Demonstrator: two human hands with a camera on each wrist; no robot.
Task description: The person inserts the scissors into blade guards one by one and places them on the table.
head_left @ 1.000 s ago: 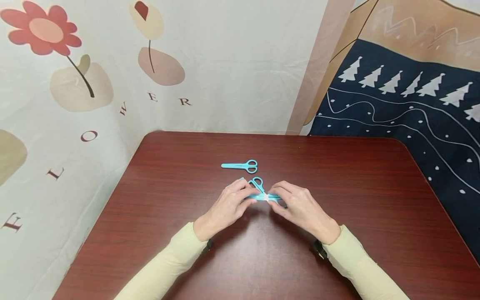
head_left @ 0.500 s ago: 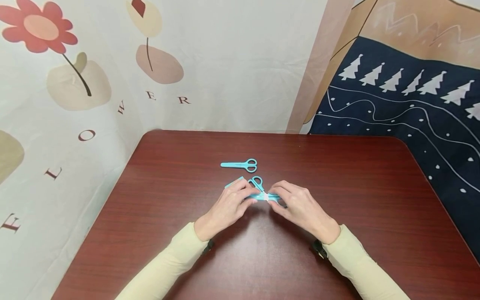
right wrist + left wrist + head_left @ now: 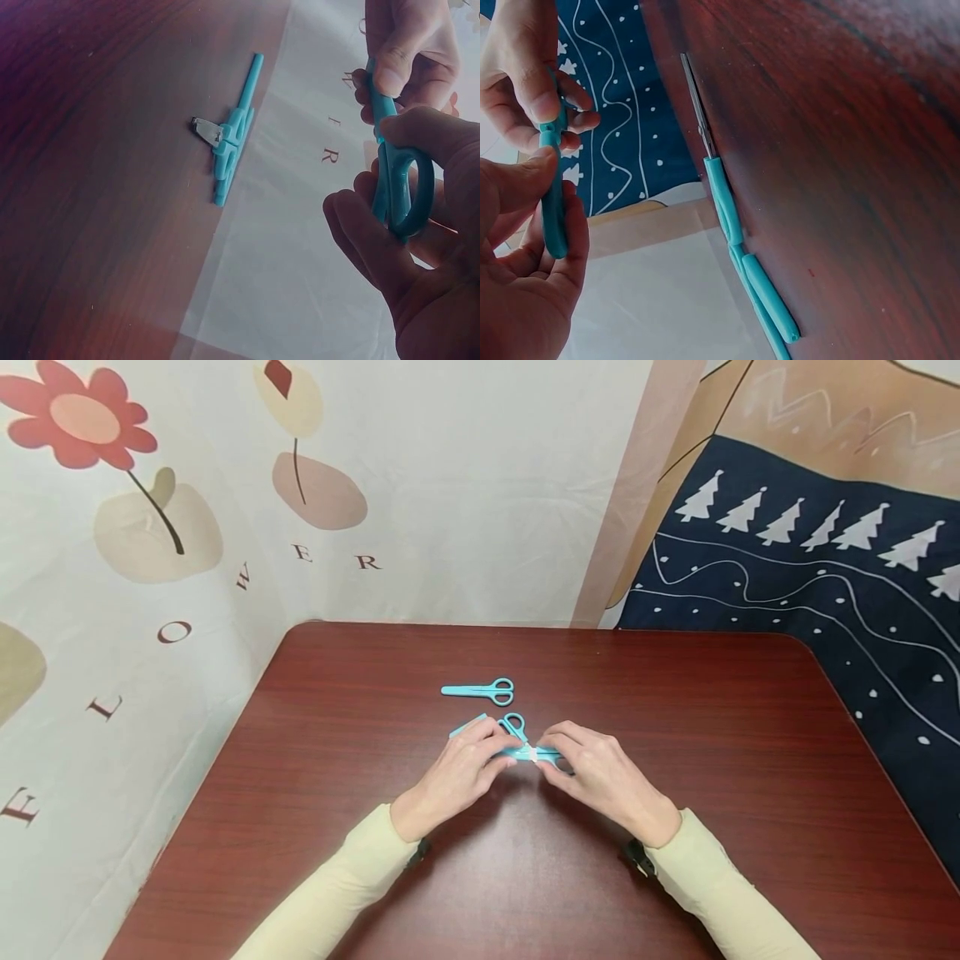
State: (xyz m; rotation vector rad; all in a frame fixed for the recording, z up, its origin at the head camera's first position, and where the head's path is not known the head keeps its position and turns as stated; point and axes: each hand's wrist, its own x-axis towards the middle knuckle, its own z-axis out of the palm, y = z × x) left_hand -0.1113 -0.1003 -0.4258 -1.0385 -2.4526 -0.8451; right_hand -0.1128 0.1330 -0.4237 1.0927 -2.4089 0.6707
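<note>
Between the left hand [image 3: 457, 774] and the right hand [image 3: 609, 778], above the brown surface [image 3: 675, 693], are teal scissors [image 3: 402, 180] with a teal sheath [image 3: 553, 214] at the blade end; the left hand pinches the sheath between thumb and fingers, the right pinches the handles; how deep the blades sit, I cannot tell; just beyond the left fingertips lies a bare-bladed pair [image 3: 720, 187]; a loose sheath [image 3: 468, 725] lies partly hidden behind the left knuckles; farther beyond, apart from both hands, lies a sheathed pair [image 3: 471, 691]; pale yellow sleeves [image 3: 352, 872] cover both forearms.
</note>
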